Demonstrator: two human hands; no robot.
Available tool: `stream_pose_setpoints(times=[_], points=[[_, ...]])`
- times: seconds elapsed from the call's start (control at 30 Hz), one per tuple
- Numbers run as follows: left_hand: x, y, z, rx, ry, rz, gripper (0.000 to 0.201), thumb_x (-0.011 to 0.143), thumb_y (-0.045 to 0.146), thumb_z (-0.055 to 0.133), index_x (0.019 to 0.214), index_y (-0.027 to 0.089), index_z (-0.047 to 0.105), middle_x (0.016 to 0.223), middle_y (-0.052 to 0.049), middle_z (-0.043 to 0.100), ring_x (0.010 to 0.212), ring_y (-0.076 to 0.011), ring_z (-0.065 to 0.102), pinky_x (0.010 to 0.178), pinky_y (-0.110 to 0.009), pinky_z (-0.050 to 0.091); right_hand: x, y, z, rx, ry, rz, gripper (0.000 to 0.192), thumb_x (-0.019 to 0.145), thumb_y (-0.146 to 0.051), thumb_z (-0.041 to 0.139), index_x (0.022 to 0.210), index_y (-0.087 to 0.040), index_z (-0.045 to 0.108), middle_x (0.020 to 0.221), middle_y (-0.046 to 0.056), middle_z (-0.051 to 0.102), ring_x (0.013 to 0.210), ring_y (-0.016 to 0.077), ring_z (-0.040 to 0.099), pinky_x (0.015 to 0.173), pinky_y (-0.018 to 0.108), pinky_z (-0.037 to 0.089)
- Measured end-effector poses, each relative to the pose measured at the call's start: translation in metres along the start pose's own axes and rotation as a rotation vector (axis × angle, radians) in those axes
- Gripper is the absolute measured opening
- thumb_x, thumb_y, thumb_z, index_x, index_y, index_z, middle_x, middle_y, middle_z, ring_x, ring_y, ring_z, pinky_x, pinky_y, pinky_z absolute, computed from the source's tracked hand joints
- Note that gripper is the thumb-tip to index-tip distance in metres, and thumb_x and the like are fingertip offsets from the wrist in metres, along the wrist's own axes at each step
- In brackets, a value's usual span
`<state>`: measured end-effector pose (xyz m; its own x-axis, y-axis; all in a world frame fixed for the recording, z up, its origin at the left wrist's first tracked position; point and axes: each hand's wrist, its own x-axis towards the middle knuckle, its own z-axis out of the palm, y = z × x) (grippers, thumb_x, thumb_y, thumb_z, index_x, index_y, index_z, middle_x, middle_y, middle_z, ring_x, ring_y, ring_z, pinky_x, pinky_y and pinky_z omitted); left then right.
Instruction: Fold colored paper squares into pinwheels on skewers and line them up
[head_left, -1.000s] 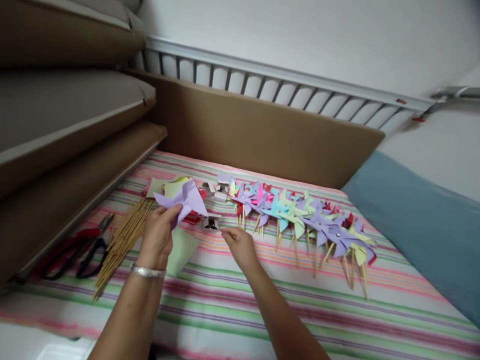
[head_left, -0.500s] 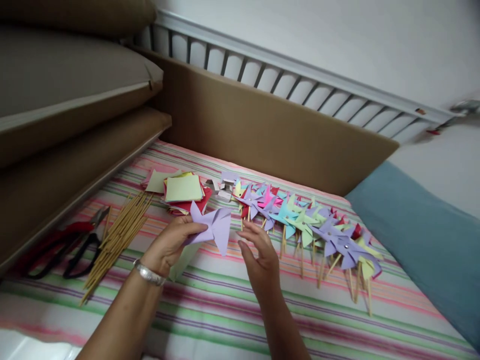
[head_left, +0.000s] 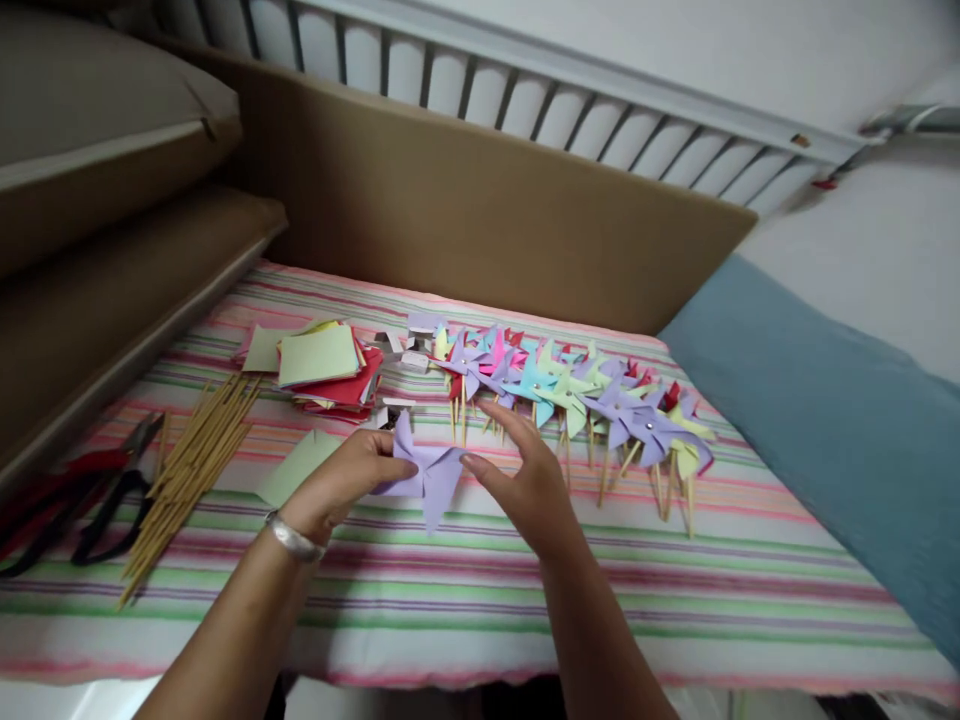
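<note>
My left hand (head_left: 358, 478) pinches a lavender paper pinwheel (head_left: 433, 482) at its left side, thumb on top near the middle. The pinwheel's blades stand partly folded, and no stick shows on it. Just to its right, my right hand (head_left: 525, 475) is open, thumb and forefinger apart, with the thumb tip at the edge of the right blade; whether it touches I cannot tell. Behind the left hand lies a pale green paper sheet (head_left: 300, 465). A small open box (head_left: 394, 412) sits just beyond the pinwheel, partly hidden by it.
Finished pinwheels on sticks (head_left: 574, 390) lie in a row at the right. A stack of coloured paper squares (head_left: 321, 358), a bundle of thin wooden sticks (head_left: 191, 475) and scissors (head_left: 112, 500) lie at the left. A brown board (head_left: 480, 200) borders the striped cloth (head_left: 465, 620).
The view has shifted, uncovering the small box and more of the green sheet. The pinwheel has turned slightly in my left hand, and my right hand has come closer to its right blade.
</note>
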<state>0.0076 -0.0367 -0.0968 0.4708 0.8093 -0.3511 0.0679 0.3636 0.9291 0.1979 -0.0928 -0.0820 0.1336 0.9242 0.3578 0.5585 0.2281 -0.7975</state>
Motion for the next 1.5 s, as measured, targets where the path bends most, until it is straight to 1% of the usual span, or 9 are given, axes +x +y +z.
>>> stream_pose_setpoints(times=[0.1, 0.27, 0.43, 0.67, 0.8, 0.87, 0.93, 1.1, 1.5], points=[[0.004, -0.010, 0.011, 0.114, -0.130, 0.014, 0.008, 0.056, 0.019, 0.065, 0.060, 0.013, 0.069, 0.049, 0.002, 0.056, 0.043, -0.0078, 0.037, 0.046, -0.021, 0.023, -0.003, -0.008, -0.013, -0.159, -0.173, -0.059, 0.048, 0.069, -0.023, 0.068, 0.116, -0.028, 0.059, 0.111, 0.004, 0.065, 0.107, 0.0248, 0.056, 0.095, 0.043, 0.040], [0.006, -0.023, 0.021, 0.198, -0.259, 0.038, 0.006, 0.059, 0.017, 0.059, 0.057, 0.014, 0.064, 0.049, 0.004, 0.051, 0.044, -0.0076, 0.034, 0.047, -0.022, 0.022, -0.011, -0.007, -0.005, -0.079, -0.437, 0.060, 0.058, 0.065, -0.009, 0.061, 0.120, -0.027, 0.056, 0.090, 0.001, 0.069, 0.087, 0.0208, 0.064, 0.078, 0.034, 0.048], [0.006, -0.021, 0.025, 0.187, -0.300, 0.051, 0.008, 0.058, 0.016, 0.057, 0.062, 0.014, 0.064, 0.056, 0.002, 0.056, 0.049, -0.0092, 0.039, 0.049, -0.022, 0.026, -0.013, -0.001, 0.002, 0.018, -0.460, 0.126, 0.062, 0.063, -0.004, 0.053, 0.120, -0.028, 0.056, 0.080, -0.001, 0.069, 0.069, 0.0159, 0.062, 0.061, 0.024, 0.046], [0.007, -0.021, 0.025, 0.180, -0.246, 0.087, 0.019, 0.056, 0.010, 0.056, 0.073, 0.014, 0.064, 0.061, 0.002, 0.059, 0.052, -0.0103, 0.046, 0.050, -0.022, 0.031, -0.013, 0.008, 0.009, 0.128, -0.486, 0.193, 0.070, 0.063, -0.004, 0.051, 0.129, -0.026, 0.046, 0.069, -0.005, 0.060, 0.061, 0.0113, 0.054, 0.057, 0.021, 0.042], [0.006, -0.013, 0.023, 0.086, -0.019, 0.170, 0.041, 0.053, 0.015, 0.070, 0.093, 0.017, 0.061, 0.070, 0.000, 0.062, 0.063, -0.0142, 0.055, 0.058, -0.024, 0.040, -0.007, 0.013, 0.014, 0.247, -0.423, 0.313, 0.070, 0.065, -0.008, 0.054, 0.132, -0.025, 0.041, 0.065, -0.007, 0.057, 0.057, 0.0105, 0.052, 0.053, 0.020, 0.041], [0.004, -0.007, 0.024, -0.017, 0.135, 0.191, 0.056, 0.051, 0.020, 0.075, 0.105, 0.018, 0.057, 0.079, -0.001, 0.064, 0.070, -0.0155, 0.058, 0.063, -0.026, 0.043, -0.003, 0.014, 0.016, 0.320, -0.314, 0.409, 0.072, 0.065, -0.013, 0.057, 0.133, -0.024, 0.038, 0.063, -0.007, 0.057, 0.054, 0.0108, 0.052, 0.049, 0.020, 0.039], [0.003, -0.003, 0.026, -0.158, 0.215, 0.182, 0.056, 0.052, 0.026, 0.077, 0.104, 0.018, 0.058, 0.085, -0.003, 0.065, 0.076, -0.0160, 0.059, 0.067, -0.026, 0.045, 0.001, 0.014, 0.018, 0.404, -0.190, 0.480, 0.075, 0.063, -0.017, 0.061, 0.134, -0.023, 0.036, 0.063, -0.006, 0.058, 0.053, 0.0118, 0.053, 0.047, 0.021, 0.039], [0.002, -0.010, 0.037, -0.347, 0.091, 0.063, 0.032, 0.054, 0.030, 0.077, 0.080, 0.014, 0.066, 0.069, -0.001, 0.065, 0.062, -0.0123, 0.057, 0.059, -0.023, 0.042, 0.003, 0.008, 0.026, 0.569, -0.003, 0.511, 0.077, 0.061, -0.020, 0.065, 0.132, -0.020, 0.037, 0.066, -0.005, 0.060, 0.056, 0.0134, 0.056, 0.053, 0.024, 0.044], [0.006, -0.016, 0.039, -0.494, 0.218, 0.106, 0.023, 0.054, 0.021, 0.075, 0.075, 0.012, 0.072, 0.068, -0.005, 0.072, 0.061, -0.0153, 0.062, 0.063, -0.025, 0.045, -0.006, 0.004, 0.052, 0.640, 0.049, 0.467, 0.071, 0.067, -0.022, 0.067, 0.131, -0.024, 0.037, 0.073, -0.003, 0.062, 0.063, 0.0144, 0.060, 0.061, 0.027, 0.048]])
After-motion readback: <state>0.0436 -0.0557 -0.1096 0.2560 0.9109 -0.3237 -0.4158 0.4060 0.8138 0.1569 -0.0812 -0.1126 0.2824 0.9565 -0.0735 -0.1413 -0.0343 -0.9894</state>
